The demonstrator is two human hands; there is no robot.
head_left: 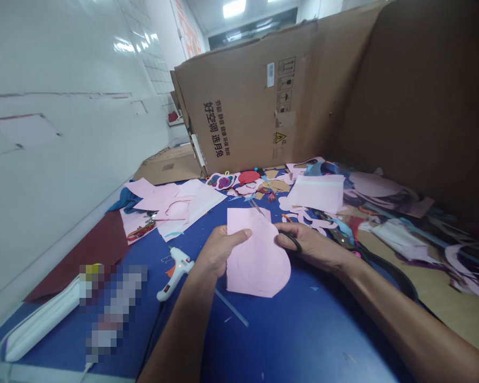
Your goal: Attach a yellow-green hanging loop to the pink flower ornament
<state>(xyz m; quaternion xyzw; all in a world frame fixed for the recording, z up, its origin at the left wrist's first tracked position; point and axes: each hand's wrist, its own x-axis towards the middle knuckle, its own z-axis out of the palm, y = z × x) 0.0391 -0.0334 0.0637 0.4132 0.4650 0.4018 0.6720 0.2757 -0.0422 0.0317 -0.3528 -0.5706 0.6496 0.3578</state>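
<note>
**One pink paper sheet [259,260] held up to black scissors [292,242]**

The sheet is held over a blue tabletop [303,330], pinched by the left hand [219,252], with the thumb on top and the fingers closed on its edge from beneath. The looped scissor handle is gripped closed in the right hand [311,246], against the sheet's right edge. The blades are hidden, so whether the paper is being bitten cannot be told. Cutting of the sheet is judged to be in hand, and a faint curve drawn inside its edge would call for the blades to be steered along it. A large cardboard carton [239,111] is stood open behind, its contents not shown. Pink offcuts [175,207] and a hot glue gun [175,271] are left on the tabletop.
</note>
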